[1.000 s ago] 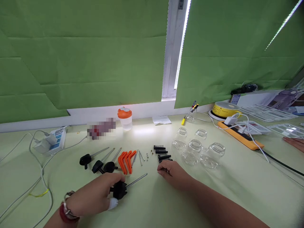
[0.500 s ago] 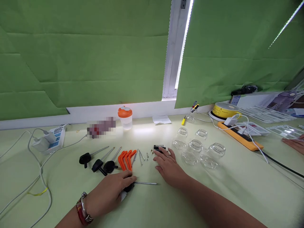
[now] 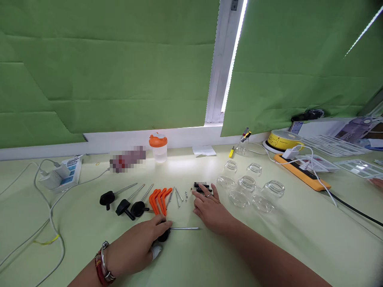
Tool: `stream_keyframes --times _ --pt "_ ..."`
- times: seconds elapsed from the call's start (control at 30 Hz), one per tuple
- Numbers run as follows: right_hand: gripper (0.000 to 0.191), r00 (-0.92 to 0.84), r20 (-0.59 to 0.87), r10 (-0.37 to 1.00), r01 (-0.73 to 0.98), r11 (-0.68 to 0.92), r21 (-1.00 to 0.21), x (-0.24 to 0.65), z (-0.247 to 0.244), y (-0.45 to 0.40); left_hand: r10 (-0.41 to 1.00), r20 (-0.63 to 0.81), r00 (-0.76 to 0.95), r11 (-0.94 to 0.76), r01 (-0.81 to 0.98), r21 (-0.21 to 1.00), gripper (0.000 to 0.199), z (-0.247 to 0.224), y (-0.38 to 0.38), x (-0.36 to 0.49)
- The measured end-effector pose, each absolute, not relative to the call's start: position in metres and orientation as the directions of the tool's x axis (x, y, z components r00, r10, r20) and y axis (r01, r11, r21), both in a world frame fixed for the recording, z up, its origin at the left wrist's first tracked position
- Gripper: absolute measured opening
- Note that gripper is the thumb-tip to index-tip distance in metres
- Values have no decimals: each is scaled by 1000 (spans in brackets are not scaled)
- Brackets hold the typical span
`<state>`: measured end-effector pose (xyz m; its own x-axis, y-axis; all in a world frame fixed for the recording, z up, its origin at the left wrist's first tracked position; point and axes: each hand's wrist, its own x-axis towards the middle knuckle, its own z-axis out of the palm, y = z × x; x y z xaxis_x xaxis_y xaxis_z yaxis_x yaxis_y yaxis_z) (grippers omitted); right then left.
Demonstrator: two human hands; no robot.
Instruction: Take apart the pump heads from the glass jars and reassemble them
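Observation:
My left hand is closed on a black cap with a metal rod, its rod pointing right just above the table. My right hand lies with fingers apart, its fingertips over small black parts with springs. Left of those fingertips are tiny metal pieces and several thin metal pins. Several orange bent pieces lie beyond my left hand. Three more black caps with rods rest to their left. Clear glass jars stand right of my right hand.
A cup with an orange lid and a white paper are at the back. White cables and a power strip lie left. An orange power strip, yellow round tin and trays are right, near another person's hand.
My right fingers have shifted slightly, showing more of the black parts. The other person's hand at the right edge has moved mostly out of view. My left hand keeps its hold.

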<state>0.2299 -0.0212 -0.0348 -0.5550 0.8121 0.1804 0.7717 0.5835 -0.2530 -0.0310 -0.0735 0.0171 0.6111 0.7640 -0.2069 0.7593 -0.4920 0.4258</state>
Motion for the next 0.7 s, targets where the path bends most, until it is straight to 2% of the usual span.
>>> stream_keyframes --times 0.33,0.5,0.6,0.7 --pt "22 -543 156 825 775 564 -285 228 -28 -23 763 -257 593 -441 768 464 72 17 -75 -32" --pt "12 -548 202 812 751 583 -308 229 -28 -25 750 -262 607 -435 752 496 72 19 -76 -34" --pt "11 -542 233 808 741 590 -321 231 -25 -26 741 -236 628 -446 724 526 67 22 -76 -34" --pt "16 -543 246 803 729 596 -337 235 -24 -26 736 -197 647 -464 695 549 52 27 -75 -32"
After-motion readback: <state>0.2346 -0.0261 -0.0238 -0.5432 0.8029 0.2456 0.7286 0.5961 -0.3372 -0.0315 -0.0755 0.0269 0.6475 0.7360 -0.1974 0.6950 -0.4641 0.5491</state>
